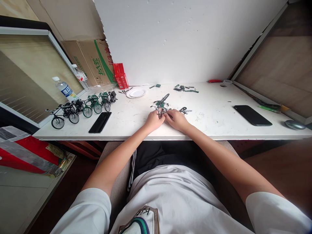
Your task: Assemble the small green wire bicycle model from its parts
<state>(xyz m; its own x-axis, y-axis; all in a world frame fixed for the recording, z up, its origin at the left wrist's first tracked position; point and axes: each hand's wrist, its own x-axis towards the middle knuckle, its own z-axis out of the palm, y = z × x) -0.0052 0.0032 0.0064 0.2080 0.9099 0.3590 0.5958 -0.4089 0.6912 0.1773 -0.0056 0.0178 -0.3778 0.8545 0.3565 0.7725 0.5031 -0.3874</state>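
At the centre of the frame, a person's left hand [155, 120] and right hand [177, 120] are meeting over a white desk [212, 120], both with curled fingers pinching a small bike part [162, 110]. Green and black pieces [160, 103] are lying just above the hands, and a dark crank [183, 110] is lying just right of them. Toward the left of the frame, model bikes [94, 100] are standing in a slanting row, with a phone [100, 122] lying below them.
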